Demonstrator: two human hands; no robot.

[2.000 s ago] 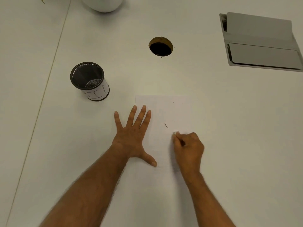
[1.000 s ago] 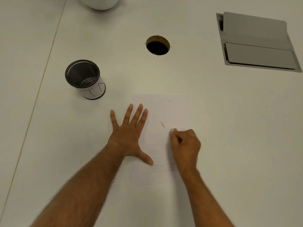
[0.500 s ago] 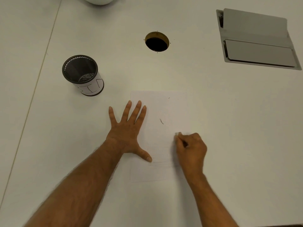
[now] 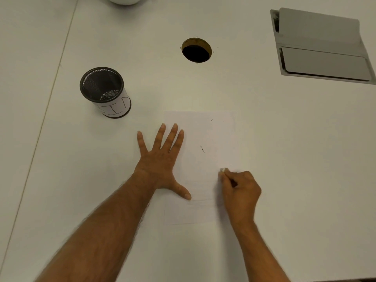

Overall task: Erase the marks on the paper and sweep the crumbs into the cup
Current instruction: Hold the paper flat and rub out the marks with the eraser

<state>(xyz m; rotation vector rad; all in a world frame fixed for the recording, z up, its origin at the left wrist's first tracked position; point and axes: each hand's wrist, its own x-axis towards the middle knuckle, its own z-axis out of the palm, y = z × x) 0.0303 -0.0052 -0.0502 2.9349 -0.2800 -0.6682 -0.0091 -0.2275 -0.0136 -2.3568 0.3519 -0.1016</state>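
Marked paper (image 4: 205, 135) beside mesh cup (image 4: 105, 92)

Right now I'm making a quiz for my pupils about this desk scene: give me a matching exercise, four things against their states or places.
Things:
1. left hand
2. right hand
3. cup
4. curved mark

States or places:
a. stands upright on the table, beyond the left hand
b. lies flat with fingers spread, on the paper's left edge
c. sits mid-sheet, not erased
d. pinches a small eraser

Pairs: 1-b, 2-d, 3-a, 4-c
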